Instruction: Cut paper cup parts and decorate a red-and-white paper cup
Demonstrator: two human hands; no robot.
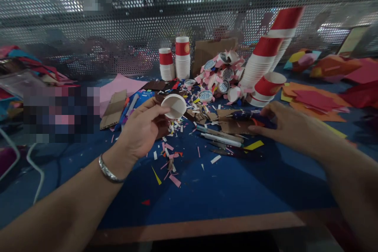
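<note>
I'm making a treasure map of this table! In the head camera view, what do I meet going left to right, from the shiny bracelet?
Silver bracelet → left hand → the small, round white piece it holds → white pen → right hand → red paper.

2 hnds (143, 128), 5 cup stks (182, 61), 1 brclt (108, 171)

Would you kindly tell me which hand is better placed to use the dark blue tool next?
Probably the right hand: its fingers are at the dark blue tool, though whether they grip it is hard to tell. The left hand is occupied, holding a round white piece.
</note>
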